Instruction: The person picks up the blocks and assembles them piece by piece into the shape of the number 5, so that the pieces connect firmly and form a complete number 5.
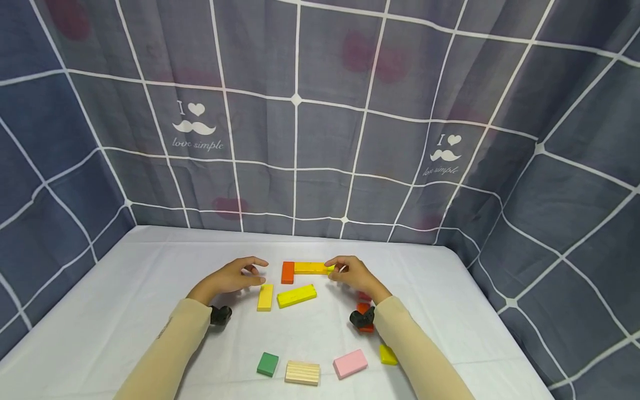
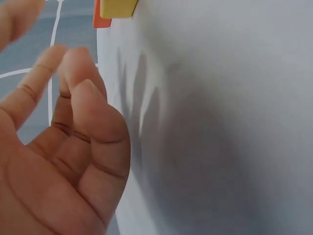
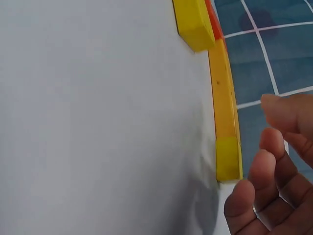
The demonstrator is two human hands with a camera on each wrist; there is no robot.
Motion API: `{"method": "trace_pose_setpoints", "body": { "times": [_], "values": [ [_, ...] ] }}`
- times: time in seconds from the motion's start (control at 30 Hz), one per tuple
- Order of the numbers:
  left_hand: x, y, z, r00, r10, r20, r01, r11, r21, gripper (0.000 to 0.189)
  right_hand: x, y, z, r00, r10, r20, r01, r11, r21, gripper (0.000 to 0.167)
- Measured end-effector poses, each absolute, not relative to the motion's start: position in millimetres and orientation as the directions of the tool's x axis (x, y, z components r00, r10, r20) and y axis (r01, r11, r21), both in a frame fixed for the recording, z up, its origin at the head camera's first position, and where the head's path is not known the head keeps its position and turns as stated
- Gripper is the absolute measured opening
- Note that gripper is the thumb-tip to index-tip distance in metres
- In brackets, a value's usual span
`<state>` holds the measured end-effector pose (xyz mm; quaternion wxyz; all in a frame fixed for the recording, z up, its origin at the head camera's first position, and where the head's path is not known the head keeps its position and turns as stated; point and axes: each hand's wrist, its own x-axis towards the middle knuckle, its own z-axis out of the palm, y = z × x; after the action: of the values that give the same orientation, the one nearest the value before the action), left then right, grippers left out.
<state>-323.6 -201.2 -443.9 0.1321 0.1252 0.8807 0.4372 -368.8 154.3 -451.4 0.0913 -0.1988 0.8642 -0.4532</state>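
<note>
My left hand (image 1: 234, 276) hovers over the table, its fingers bent and holding nothing. Nearest to it lies a pale yellow block (image 1: 265, 298). My right hand (image 1: 354, 273) is beside the right end of a row of blocks, with nothing between its fingers. In that row an orange-red block (image 1: 288, 273) stands crosswise at the left, followed by an orange-yellow block (image 1: 310, 268). A small yellow block (image 3: 229, 159) ends the row, close to the right fingers (image 3: 262, 164). A bright yellow block (image 1: 297, 296) lies slanted in front, between both hands.
Toward the front edge lie a green block (image 1: 268, 364), a ridged wooden block (image 1: 302, 373) and a pink block (image 1: 350, 364). Red blocks (image 1: 366, 328) and a yellow piece (image 1: 388, 355) are partly hidden by the right arm. A checked curtain (image 1: 320, 139) surrounds the white table (image 1: 165, 250).
</note>
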Motion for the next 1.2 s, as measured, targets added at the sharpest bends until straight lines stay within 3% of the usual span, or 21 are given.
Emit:
{"method": "trace_pose_setpoints", "body": {
  "times": [0.3, 0.57, 1.2],
  "values": [
    [-309.3, -209.6, -447.8, -0.927, 0.359, -0.105, 0.116, 0.544, 0.831, 0.057, -363.4, 149.8, -457.7, -0.829, -0.554, -0.072, -0.142, 0.333, -0.932, 0.033],
    [-305.0, -212.8, -451.9, -0.907, 0.413, -0.079, 0.171, 0.535, 0.827, 0.062, -363.3, 143.6, -464.3, -0.787, -0.61, -0.094, -0.073, 0.244, -0.967, 0.044],
    [-295.6, -204.6, -458.8, -0.922, 0.368, -0.118, 0.095, 0.511, 0.854, 0.069, -363.2, 127.2, -463.6, -0.782, -0.606, -0.146, -0.144, 0.402, -0.904, 0.04]
  ]
}}
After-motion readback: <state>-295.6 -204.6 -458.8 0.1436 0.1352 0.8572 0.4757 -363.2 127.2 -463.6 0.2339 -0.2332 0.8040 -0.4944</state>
